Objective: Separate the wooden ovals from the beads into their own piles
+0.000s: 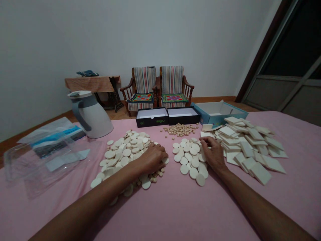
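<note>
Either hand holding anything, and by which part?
Can't tell; grips unclear. Left hand is over the larger disc pile, right hand at the smaller disc pile.

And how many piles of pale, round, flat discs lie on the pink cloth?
2: the larger pile, partly under the left hand; the smaller pile, beside the right hand.

Bare forearms point(100, 203) taper to narrow wrists point(224, 172) and bare, slender fingers point(161, 150).

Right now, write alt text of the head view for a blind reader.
A person's left hand is over a large pile of pale discs; the right hand is at the edge of a smaller disc pile, beside heaped tiles. Near the far edge of the pink cloth are small wooden pieces, two black boxes and a blue box.
</note>
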`<state>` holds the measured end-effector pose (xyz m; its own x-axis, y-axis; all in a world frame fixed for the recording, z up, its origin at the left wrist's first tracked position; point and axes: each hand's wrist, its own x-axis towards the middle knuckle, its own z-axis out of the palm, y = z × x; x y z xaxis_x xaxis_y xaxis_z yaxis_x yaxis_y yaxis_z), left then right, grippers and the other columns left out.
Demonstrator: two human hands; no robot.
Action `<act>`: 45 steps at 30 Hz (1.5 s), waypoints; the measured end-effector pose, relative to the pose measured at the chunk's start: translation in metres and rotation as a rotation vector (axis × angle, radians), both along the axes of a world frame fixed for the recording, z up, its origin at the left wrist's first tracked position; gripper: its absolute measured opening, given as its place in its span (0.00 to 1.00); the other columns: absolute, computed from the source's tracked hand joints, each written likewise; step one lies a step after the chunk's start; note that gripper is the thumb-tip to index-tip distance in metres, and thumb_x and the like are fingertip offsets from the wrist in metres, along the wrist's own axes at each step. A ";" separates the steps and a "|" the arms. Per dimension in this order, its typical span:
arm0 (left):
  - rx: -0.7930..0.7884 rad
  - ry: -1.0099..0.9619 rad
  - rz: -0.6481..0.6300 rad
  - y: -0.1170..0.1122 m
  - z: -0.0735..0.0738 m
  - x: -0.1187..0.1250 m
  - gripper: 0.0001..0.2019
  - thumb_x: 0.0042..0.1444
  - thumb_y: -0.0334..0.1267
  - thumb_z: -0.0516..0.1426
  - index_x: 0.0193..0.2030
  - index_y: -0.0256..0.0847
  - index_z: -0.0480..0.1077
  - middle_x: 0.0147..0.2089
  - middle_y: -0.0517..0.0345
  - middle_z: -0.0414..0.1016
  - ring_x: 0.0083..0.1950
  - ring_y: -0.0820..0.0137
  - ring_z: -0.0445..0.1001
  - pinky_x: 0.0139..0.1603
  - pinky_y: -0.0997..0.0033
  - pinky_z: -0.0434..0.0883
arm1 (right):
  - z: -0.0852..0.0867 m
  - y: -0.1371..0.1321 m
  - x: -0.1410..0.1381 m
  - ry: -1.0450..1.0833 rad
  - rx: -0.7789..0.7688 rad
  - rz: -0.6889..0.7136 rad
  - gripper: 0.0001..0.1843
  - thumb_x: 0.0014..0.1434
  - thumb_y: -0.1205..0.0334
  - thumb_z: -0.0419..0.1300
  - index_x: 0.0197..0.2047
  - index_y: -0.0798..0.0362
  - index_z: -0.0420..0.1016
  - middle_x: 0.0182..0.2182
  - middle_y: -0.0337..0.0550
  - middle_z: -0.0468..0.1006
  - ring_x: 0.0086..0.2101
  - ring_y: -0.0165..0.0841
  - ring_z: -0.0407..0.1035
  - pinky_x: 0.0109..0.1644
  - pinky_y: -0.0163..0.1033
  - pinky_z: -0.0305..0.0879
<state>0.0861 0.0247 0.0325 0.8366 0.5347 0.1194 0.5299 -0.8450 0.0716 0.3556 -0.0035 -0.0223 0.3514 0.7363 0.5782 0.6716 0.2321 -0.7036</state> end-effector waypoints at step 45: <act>-0.102 -0.013 0.191 0.013 0.021 0.005 0.10 0.52 0.37 0.57 0.40 0.37 0.75 0.38 0.49 0.77 0.37 0.65 0.74 0.38 0.67 0.69 | 0.003 0.000 0.002 0.002 -0.022 0.023 0.11 0.57 0.61 0.53 0.34 0.54 0.76 0.33 0.44 0.77 0.32 0.33 0.70 0.37 0.38 0.65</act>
<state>0.0908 0.0381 0.0539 0.7176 0.6932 0.0669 0.6781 -0.7174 0.1596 0.3577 -0.0036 -0.0196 0.3353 0.7564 0.5617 0.6652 0.2321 -0.7096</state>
